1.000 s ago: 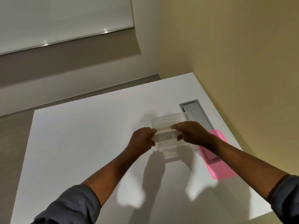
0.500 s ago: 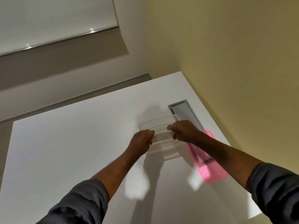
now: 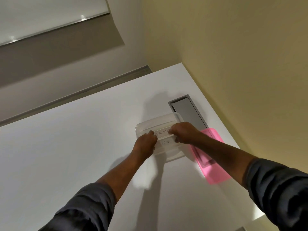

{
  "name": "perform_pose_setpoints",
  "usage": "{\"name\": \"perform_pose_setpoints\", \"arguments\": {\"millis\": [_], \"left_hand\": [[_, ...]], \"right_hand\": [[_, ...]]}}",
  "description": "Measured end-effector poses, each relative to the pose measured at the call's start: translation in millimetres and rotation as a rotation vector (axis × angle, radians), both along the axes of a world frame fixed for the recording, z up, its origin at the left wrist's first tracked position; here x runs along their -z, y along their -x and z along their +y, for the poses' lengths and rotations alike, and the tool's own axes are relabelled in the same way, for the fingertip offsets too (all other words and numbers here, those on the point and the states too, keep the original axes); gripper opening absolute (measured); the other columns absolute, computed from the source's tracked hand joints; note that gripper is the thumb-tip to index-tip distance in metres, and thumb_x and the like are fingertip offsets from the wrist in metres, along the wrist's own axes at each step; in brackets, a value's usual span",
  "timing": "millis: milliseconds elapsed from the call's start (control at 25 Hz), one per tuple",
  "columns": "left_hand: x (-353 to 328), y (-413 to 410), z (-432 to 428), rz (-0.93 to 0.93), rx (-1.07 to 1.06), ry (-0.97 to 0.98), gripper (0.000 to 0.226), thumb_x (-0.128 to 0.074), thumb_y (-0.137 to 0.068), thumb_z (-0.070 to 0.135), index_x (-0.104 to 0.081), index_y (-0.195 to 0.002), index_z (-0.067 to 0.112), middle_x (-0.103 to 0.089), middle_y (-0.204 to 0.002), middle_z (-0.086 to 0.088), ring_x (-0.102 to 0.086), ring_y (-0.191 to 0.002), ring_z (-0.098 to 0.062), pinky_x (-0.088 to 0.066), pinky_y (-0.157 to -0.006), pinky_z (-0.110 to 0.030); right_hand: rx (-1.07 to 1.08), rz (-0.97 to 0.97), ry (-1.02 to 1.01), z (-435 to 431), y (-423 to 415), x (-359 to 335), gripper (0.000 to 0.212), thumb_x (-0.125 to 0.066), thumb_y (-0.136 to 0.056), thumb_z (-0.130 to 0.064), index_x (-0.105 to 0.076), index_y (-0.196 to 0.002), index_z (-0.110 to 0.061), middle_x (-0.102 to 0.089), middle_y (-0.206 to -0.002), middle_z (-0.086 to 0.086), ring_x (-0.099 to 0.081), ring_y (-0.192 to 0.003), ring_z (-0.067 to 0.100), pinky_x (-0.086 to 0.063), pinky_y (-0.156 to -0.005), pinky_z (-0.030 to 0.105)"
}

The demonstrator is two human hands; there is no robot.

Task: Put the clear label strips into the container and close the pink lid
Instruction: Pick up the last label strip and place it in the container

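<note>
A clear plastic container [image 3: 155, 122] stands open on the white table [image 3: 75, 139]. My left hand [image 3: 145, 144] and my right hand [image 3: 183, 132] each pinch one end of a clear label strip [image 3: 162, 132] with handwritten letters, held across the container's opening. A second clear strip [image 3: 165, 142] marked "DOG" lies just below it, nearer to me. The pink lid [image 3: 215, 170] lies flat on the table to the right of the container, partly under my right forearm.
A grey recessed cable hatch [image 3: 188, 112] sits in the table just behind the container. A yellow wall [image 3: 233, 64] runs along the table's right edge. Bare white tabletop spreads to the left.
The view has shifted right and closer. My hands have moved a little, and a strip with letters shows between them above the "DOG" strip.
</note>
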State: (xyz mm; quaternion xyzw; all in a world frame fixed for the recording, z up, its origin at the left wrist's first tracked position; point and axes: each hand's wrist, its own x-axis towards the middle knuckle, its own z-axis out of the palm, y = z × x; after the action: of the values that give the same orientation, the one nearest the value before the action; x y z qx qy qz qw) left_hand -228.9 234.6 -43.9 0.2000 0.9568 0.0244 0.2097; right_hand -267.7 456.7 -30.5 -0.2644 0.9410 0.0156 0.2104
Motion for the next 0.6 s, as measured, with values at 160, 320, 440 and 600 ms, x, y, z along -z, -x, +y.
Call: {"name": "perform_pose_setpoints", "arguments": {"millis": [160,320,440,600], "left_hand": [[8.5,3.7,1.8,-0.006,0.006,0.056,0.033,-0.075,-0.092,0.009,-0.069,-0.125,0.003,-0.065,-0.125,-0.014,-0.074,-0.109,-0.037,-0.064,-0.087,-0.047],[16.0,4.4,0.6,-0.002,0.005,0.075,0.034,-0.075,-0.092,0.006,-0.069,-0.125,0.005,-0.066,-0.125,-0.013,-0.074,-0.110,-0.036,-0.064,-0.089,-0.046],[19.6,3.7,-0.3,-0.003,0.000,0.067,0.033,-0.074,-0.093,0.005,-0.070,-0.126,0.006,-0.068,-0.124,-0.012,-0.074,-0.110,-0.034,-0.064,-0.088,-0.043],[20.7,4.3,0.8,-0.016,-0.016,0.068,0.033,-0.076,-0.092,0.007,-0.070,-0.125,0.007,-0.069,-0.124,-0.010,-0.074,-0.111,-0.034,-0.064,-0.087,-0.043]], "right_hand": [[-0.024,0.001,-0.004,-0.2,2.0,7.9,0.043,-0.075,-0.088,-0.020,-0.071,-0.131,-0.022,-0.070,-0.131,0.002,-0.067,-0.120,0.026,-0.057,-0.092,0.037],[-0.048,-0.001,-0.010,-2.9,-0.7,11.8,0.036,-0.073,-0.088,-0.017,-0.073,-0.124,-0.019,-0.071,-0.127,0.004,-0.068,-0.117,0.027,-0.057,-0.089,0.037],[-0.057,0.020,0.006,-3.9,-3.7,14.0,0.026,-0.070,-0.089,-0.012,-0.074,-0.115,-0.015,-0.072,-0.120,0.006,-0.069,-0.112,0.028,-0.055,-0.084,0.037],[-0.054,0.032,0.018,-3.2,-3.8,16.9,0.024,-0.067,-0.090,-0.009,-0.073,-0.114,-0.011,-0.072,-0.118,0.008,-0.069,-0.111,0.029,-0.058,-0.084,0.038]]}}
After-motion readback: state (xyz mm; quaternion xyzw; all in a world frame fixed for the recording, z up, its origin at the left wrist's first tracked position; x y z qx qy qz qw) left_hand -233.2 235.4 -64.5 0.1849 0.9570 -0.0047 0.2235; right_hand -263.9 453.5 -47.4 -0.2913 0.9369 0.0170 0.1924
